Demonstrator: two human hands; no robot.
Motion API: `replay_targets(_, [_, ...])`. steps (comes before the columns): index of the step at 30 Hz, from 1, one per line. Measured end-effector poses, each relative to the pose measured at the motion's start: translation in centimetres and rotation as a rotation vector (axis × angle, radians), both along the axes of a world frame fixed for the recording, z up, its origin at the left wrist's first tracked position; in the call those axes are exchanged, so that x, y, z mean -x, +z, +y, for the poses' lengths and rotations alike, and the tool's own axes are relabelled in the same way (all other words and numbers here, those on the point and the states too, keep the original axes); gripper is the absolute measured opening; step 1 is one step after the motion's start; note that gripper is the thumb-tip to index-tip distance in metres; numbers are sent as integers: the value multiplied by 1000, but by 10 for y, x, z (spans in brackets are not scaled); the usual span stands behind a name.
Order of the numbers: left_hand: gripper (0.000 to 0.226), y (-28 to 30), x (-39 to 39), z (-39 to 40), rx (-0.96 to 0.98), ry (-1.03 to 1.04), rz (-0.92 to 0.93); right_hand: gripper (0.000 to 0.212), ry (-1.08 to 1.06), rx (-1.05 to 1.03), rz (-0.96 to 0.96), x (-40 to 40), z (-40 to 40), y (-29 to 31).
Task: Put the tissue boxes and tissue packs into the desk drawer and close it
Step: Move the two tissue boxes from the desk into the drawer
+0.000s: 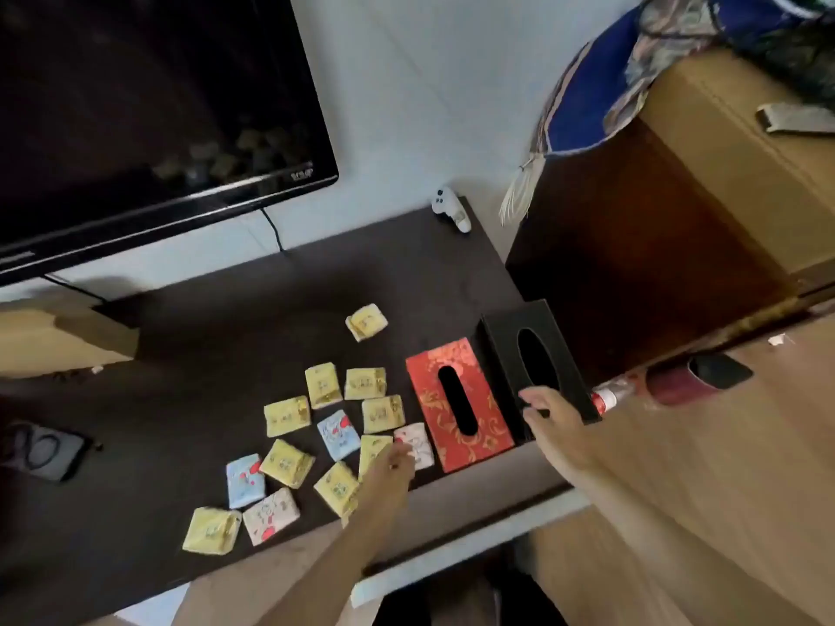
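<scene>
On the dark desk [203,336], small tissue packs [289,463] lie scattered from about 7 o'clock toward the middle, and the left hand [391,467] rests among them, fingers curled loosely onto a yellow pack [372,449]; whether it grips that pack I cannot tell. At 3 o'clock from the packs sits the red tissue box [433,399], touching the black tissue box [506,345] beyond it. The right hand [553,422] reaches over the black box's near end, fingers spread and touching its top.
</scene>
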State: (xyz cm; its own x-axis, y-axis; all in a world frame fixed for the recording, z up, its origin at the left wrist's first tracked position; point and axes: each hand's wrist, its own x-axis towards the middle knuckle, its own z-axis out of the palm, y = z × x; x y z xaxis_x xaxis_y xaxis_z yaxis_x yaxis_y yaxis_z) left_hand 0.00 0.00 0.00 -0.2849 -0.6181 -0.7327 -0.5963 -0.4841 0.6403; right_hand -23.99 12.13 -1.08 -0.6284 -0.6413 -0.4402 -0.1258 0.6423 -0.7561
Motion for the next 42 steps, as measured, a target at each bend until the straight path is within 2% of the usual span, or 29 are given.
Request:
replay_targets(2, [28,-11,26,-8,74,-48,47,32,-18,10,233,19,-11,-9])
replay_targets(5, [28,-22,65,-20,128,8,113,44,-115,-36,364,49,-24,-15])
replay_targets(8, [43,-42,87,-20,193,2,46,68,-141,-170,389,72,-24,-34])
replay_targets(11, [59,-62,103,-18,251,27,-29,80,-196,-211,276,97,-26,-54])
replay_targets(14, [75,-76,110,-11,269,115,-3,65,-178,-168,123,103,-20,-74])
replay_targets(16, [77,-83,113,-9,292,173,8,54,-152,-125,97,106,-16,-82])
replay_targets(24, [64,-77,119,-1,343,269,29,41,-155,-72,135,110,-12,-80])
replay_targets(34, [81,-55,88,56,439,358,104,40,-376,173,4,82,51,-59])
replay_targets(39, [87,-68,62,102,498,415,75,32,-354,178,7,52,80,-75])
replay_targets(42, [86,-82,52,120,531,449,50,37,-295,196,0,33,92,-88])
